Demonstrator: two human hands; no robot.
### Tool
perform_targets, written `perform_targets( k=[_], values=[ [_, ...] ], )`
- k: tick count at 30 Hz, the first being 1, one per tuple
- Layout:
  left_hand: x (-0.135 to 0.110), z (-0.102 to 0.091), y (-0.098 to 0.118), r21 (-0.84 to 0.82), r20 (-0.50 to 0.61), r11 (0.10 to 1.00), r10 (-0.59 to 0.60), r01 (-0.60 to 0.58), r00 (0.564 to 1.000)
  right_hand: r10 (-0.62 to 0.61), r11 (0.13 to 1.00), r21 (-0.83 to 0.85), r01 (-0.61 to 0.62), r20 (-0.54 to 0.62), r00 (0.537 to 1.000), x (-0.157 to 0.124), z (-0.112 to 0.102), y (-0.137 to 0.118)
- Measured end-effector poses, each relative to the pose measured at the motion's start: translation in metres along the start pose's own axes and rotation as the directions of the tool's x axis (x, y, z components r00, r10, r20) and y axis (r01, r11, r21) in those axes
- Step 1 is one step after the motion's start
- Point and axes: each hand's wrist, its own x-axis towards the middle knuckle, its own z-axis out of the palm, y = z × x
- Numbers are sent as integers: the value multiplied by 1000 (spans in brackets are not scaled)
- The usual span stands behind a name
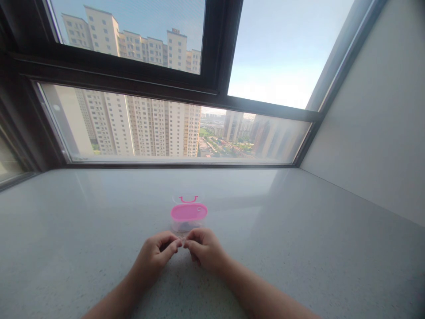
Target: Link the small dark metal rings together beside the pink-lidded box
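Both hands meet fingertip to fingertip low in the head view, over the pale sill. My left hand (pixel 158 250) is closed in a pinch on a tiny, light, see-through piece (pixel 182 239) whose kind is too small to tell. From the other side my right hand (pixel 204 248) pinches at the same piece, its fingers curled. Just beyond the fingertips stands a small oval plastic box (pixel 189 212) with a pink lid and a clear body. Something bluish shows dimly inside it. Behind the lid is a pink curved handle (pixel 188 199).
A speckled, glossy windowsill (pixel 299 248) spreads around the hands. At its far edge runs a dark window frame (pixel 179 165), with tall buildings outside. A white wall (pixel 372 119) bounds the right side.
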Motion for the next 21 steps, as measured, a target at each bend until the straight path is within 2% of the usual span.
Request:
perform_targets(
  k=[21],
  values=[
    [0, 0, 0, 20, 28, 1000, -7, 7, 1000, -30, 999, 18, 29, 7, 1000, 0, -1, 0]
  ],
)
